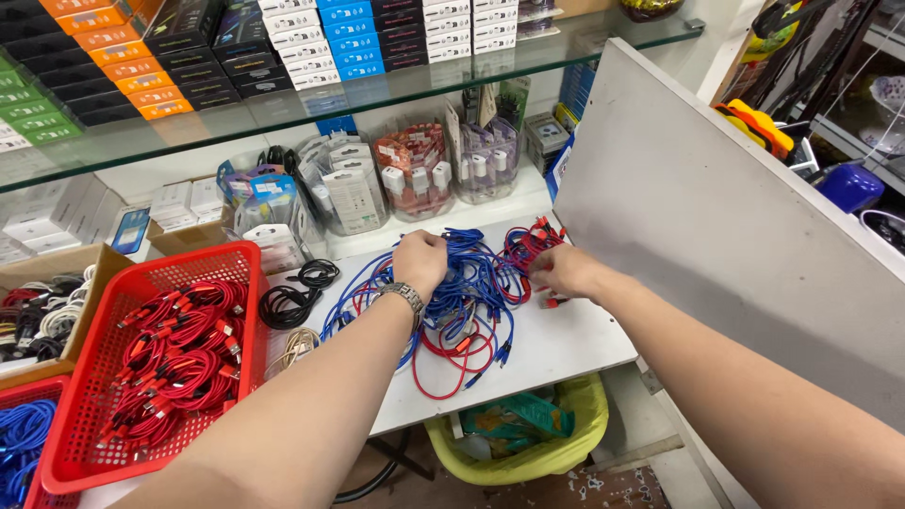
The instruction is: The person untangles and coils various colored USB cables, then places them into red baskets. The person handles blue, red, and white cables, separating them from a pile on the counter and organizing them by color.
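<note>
Blue cables (21,443) cut off at left edge (basket mostly unseen).

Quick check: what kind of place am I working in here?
Most likely a phone-accessory shop counter. Small boxes are stacked on a glass shelf, packaged chargers stand behind, and both hands work a tangle of cables beside a red basket.

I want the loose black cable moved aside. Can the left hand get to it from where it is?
Probably yes: the black cable lies uncovered on the white table, just left of the left hand, nothing between them.
</note>
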